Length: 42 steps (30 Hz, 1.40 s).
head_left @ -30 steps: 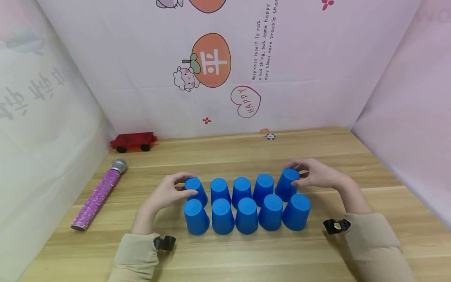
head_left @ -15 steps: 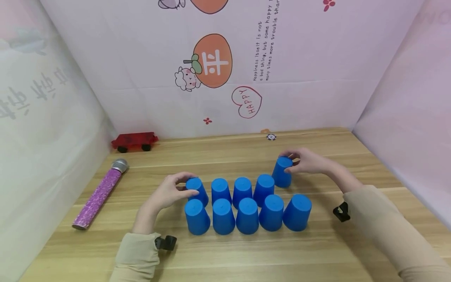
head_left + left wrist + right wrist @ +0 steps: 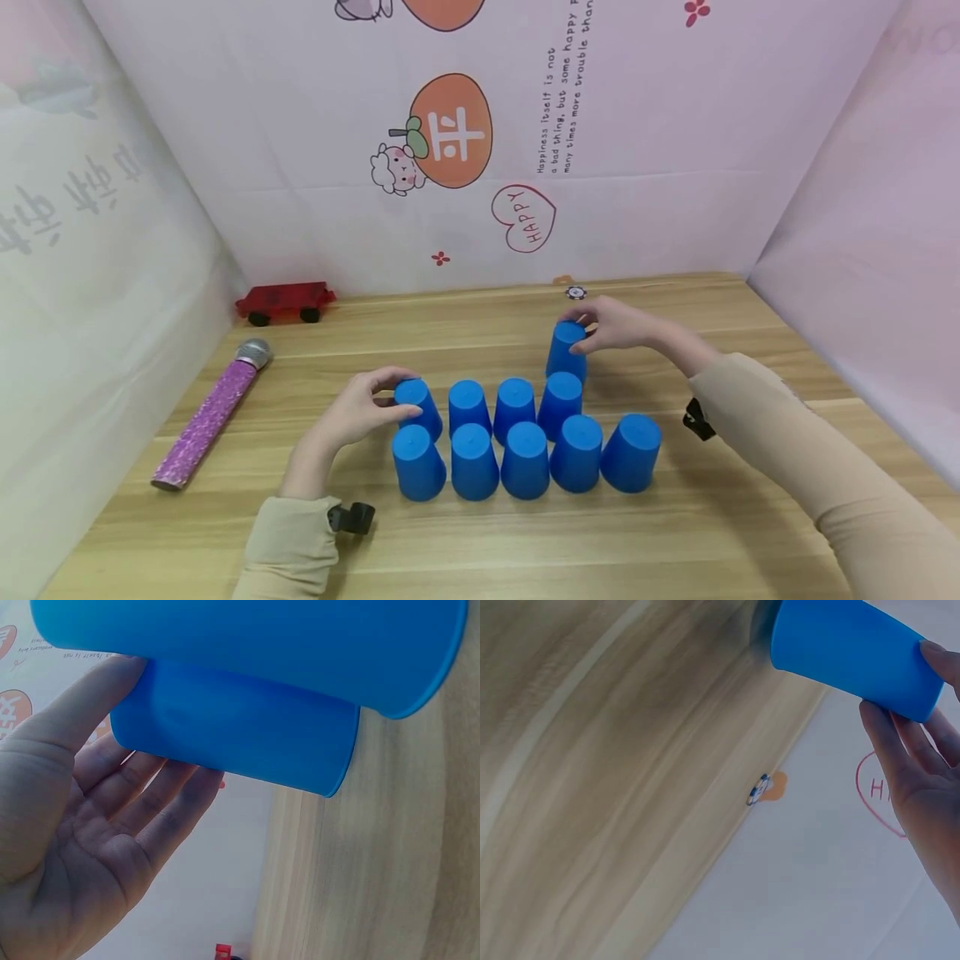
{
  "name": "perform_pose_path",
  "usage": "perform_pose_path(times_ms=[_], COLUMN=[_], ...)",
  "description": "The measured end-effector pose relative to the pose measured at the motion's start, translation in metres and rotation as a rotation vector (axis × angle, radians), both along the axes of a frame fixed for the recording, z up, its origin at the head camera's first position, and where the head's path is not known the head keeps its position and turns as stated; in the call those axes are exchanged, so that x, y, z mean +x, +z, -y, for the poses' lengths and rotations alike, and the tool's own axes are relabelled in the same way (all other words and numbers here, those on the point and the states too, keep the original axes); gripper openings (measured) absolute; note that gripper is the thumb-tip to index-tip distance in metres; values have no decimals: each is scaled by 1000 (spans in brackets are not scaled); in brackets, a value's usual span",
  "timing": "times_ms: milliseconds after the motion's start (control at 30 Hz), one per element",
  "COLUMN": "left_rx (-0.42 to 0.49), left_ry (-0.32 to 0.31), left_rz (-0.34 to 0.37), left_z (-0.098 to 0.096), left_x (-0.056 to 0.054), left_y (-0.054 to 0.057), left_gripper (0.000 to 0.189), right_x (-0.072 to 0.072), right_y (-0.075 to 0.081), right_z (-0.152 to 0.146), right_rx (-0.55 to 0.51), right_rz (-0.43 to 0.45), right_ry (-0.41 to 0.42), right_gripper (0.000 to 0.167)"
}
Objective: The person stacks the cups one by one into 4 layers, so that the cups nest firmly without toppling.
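Upside-down blue plastic cups stand in two rows on the wooden table. My left hand (image 3: pixel 360 408) grips the leftmost cup of the back row (image 3: pixel 418 402), thumb on the near side, fingers on the far side. In the left wrist view that cup (image 3: pixel 232 727) is partly covered by a front-row cup (image 3: pixel 247 649). Behind the back row's right end, my right hand (image 3: pixel 618 323) holds another inverted cup (image 3: pixel 567 357) near its base; the right wrist view shows this cup (image 3: pixel 851 656) pinched between thumb and fingers. Whether its rim touches the table is unclear.
A purple glittery microphone (image 3: pixel 213 417) lies at the left. Near the back left corner is a red toy car (image 3: pixel 285 302). A small poker-chip-like disc (image 3: pixel 576 292) shows at the back edge, by the printed white cloth (image 3: pixel 645 208). Cloth also hangs on both sides.
My right hand has carried its cup from the back row's right end backward and left, behind the neighbouring cup. The left hand has kept its place on its cup.
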<state>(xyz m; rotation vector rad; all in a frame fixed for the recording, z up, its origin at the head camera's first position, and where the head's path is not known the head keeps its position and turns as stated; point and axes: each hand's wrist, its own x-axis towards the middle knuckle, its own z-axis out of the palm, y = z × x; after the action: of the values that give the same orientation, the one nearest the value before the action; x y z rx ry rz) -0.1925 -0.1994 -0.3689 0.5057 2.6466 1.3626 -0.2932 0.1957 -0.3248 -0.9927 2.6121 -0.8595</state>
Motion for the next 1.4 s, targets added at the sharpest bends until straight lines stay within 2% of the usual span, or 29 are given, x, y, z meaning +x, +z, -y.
perform_pose_path(times_ms=[200, 500, 933, 1233, 1400], left_rx=[0, 4, 4, -1, -1], left_ry=[2, -3, -1, 8, 10], left_rz=[11, -2, 2, 4, 4], left_z=[-1, -1, -1, -1, -1], left_x=[0, 0, 0, 1, 1], left_y=[0, 2, 1, 2, 1], left_gripper=[48, 48, 49, 48, 50], right_x=[-2, 0, -4, -4, -4], right_y=[1, 3, 0, -1, 0], right_z=[19, 38, 44, 45, 45], right_rx=[28, 30, 44, 54, 56], right_rz=[46, 61, 74, 93, 102], right_ry=[31, 71, 119, 122, 123], right_gripper=[50, 47, 46, 44, 49])
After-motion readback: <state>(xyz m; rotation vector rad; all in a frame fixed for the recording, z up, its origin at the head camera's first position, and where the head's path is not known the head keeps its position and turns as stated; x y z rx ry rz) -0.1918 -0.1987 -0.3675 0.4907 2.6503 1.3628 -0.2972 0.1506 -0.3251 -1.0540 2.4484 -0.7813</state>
